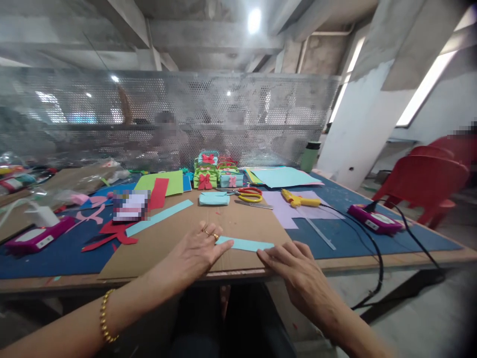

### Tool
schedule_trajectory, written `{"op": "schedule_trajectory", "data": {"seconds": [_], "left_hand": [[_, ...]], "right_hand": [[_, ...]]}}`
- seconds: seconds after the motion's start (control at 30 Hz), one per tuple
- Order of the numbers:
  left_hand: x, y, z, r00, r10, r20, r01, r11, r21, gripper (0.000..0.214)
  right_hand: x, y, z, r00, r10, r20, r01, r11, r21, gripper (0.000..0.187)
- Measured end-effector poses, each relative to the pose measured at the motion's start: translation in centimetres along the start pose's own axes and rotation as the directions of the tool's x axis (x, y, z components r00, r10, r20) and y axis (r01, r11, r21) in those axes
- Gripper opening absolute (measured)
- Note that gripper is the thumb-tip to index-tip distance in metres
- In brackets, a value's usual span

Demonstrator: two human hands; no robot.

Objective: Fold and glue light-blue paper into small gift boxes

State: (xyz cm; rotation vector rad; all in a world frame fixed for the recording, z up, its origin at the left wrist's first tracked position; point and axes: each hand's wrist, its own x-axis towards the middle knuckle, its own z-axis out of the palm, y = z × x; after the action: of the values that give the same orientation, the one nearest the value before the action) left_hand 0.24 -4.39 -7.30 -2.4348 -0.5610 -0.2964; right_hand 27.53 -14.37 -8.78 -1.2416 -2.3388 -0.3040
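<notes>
A short light-blue paper strip (246, 243) lies flat across the cardboard near the table's front edge. My left hand (203, 243), with rings on its fingers, holds the strip's left end, its thumb stretched along the paper. At the other end my right hand (292, 258) grips the strip between thumb and bent fingers; the fingertips partly hide that end. Beyond my left hand, a longer light-blue strip (160, 218) lies slanted. A folded light-blue paper piece (214, 199) rests farther back, next to yellow-and-red-handled scissors (253, 195).
Small paper baskets with bows (205, 178) stand at the back. A yellow glue gun (300, 200) lies on purple sheets, its cable running to a purple power box (374, 220). Red cutouts (112, 236) and a phone-like item (130, 205) are at left. A green bottle (309, 158) stands back right.
</notes>
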Motion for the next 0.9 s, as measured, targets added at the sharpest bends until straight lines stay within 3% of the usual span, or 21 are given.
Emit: {"op": "schedule_trajectory", "data": {"seconds": [0.23, 0.43, 0.57, 0.67, 0.9], "left_hand": [[-0.2, 0.6, 1.6, 0.998, 0.066, -0.002, -0.066, 0.997, -0.037, 0.035], [-0.2, 0.6, 1.5, 0.999, 0.050, 0.003, -0.050, 0.998, -0.035, 0.038], [-0.5, 0.8, 1.1, 0.999, 0.014, 0.035, -0.013, 1.000, -0.024, 0.041], [-0.9, 0.9, 1.0, 0.998, -0.037, 0.048, 0.038, 0.999, -0.020, 0.042], [-1.4, -0.2, 0.3, 0.976, -0.158, 0.147, 0.174, 0.979, -0.103, 0.032]], "right_hand": [[-1.7, 0.2, -0.4, 0.995, 0.024, -0.097, -0.036, 0.992, -0.123, 0.037], [0.9, -1.7, -0.8, 0.985, 0.068, -0.158, -0.101, 0.971, -0.216, 0.035], [2.7, -2.7, 0.7, 1.000, 0.017, -0.012, -0.019, 0.988, -0.152, 0.031], [2.9, -2.6, 1.6, 0.997, 0.043, 0.072, -0.036, 0.995, -0.094, 0.020], [3.9, -1.0, 0.1, 0.977, 0.111, 0.181, -0.115, 0.993, 0.010, 0.022]]}}
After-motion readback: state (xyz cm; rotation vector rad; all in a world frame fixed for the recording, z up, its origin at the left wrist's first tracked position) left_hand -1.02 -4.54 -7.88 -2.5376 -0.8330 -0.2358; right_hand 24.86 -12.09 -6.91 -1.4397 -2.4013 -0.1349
